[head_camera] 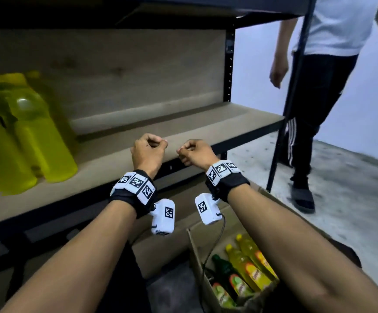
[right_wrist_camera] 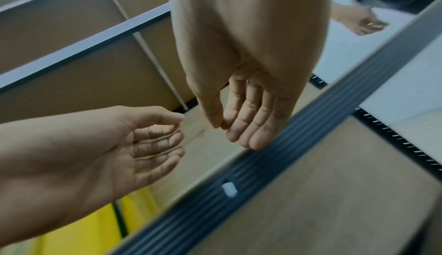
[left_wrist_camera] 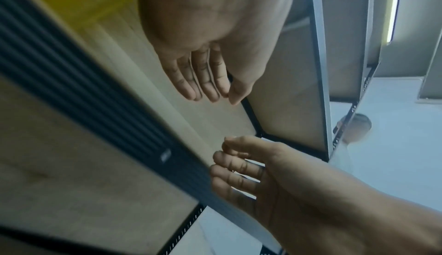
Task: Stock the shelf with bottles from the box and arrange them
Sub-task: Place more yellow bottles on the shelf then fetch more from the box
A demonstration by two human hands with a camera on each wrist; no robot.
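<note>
My left hand (head_camera: 148,152) and right hand (head_camera: 194,154) hang side by side just above the shelf (head_camera: 183,132) front edge, near each other but not touching, fingers loosely curled and holding nothing. The box (head_camera: 197,249) sits on the floor below the shelf, under my right forearm, with bottles (head_camera: 244,269) lying inside: yellow ones and a dark green one. More yellow bottles (head_camera: 25,136) already stand at the shelf's left end; the board to their right is bare.

I judge the step in hand to be fetching the next bottle. To do it well I would lower one hand into the box, take a bottle round its body rather than the cap, then stand it upright just beside those already on the shelf, label outward.

The head view alone shows the box and its contents. The wrist views show what it hides: both palms empty, fingers relaxed. A bystander (head_camera: 332,64) stands beyond the shelf's right post.
</note>
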